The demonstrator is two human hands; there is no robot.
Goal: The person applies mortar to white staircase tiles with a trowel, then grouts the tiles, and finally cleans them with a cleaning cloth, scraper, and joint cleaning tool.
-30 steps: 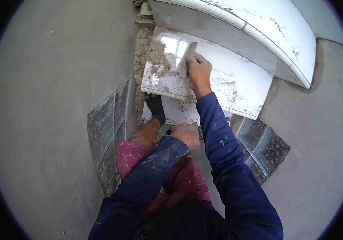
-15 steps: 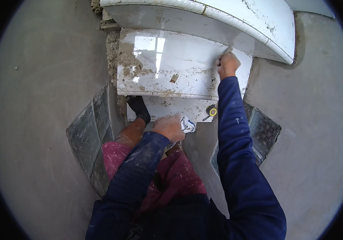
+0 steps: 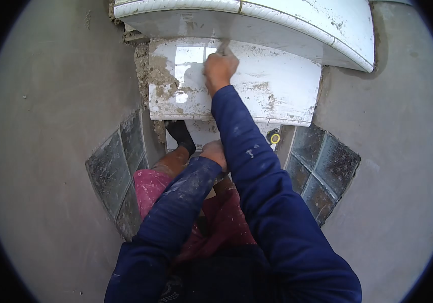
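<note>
My right hand (image 3: 220,66) is closed, at the back of a white tiled step (image 3: 287,83), close to the riser of the step above. Something small and greyish sticks out beyond its fingers, too unclear to name. Below, my left hand (image 3: 213,152) is near my legs, partly behind the right sleeve; its fingers and whatever they hold are hidden. Brown mortar residue (image 3: 163,78) covers the left part of the step, and smears mark its middle and right.
Above is another white step (image 3: 307,17) with a ridged edge. A black and yellow tape measure (image 3: 273,137) lies on the lower step at the right. Glass blocks (image 3: 118,164) are set in the left wall, more (image 3: 322,164) in the right. A black-socked foot (image 3: 181,135) stands below.
My right hand has moved left along the back of the step. The right sleeve now covers part of my left hand, and the crumpled white item beside it is out of sight.
</note>
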